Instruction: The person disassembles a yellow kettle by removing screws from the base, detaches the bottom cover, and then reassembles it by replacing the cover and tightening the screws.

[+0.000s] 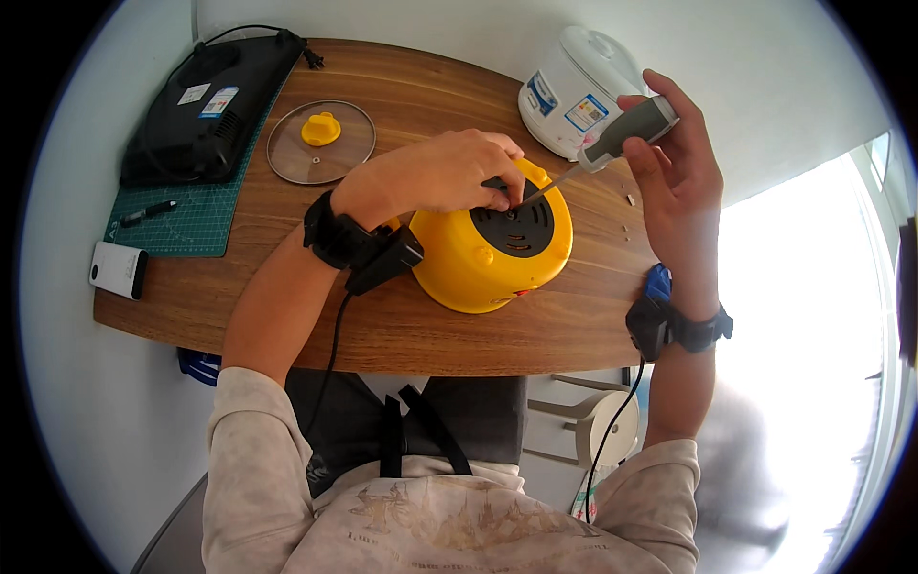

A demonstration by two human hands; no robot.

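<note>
Wooden table beneath both hands: upturned yellow cooker is steadied under the left hand, fingers pressed down; screwdriver is gripped by the right hand, tip at the cooker's black base.

Both forearms rise from the lower edge, each wrist strapped with a black band. The left hand lies palm down, fingers curled, over the bench's middle. The right hand is raised near the bench's right edge, fingers wrapped closed.

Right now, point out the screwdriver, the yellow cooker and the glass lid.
screwdriver point(626, 132): head view, on its grey handle.
yellow cooker point(469, 273): head view, on its yellow side wall.
glass lid point(292, 153): head view, on the clear glass beside its yellow knob.
</note>
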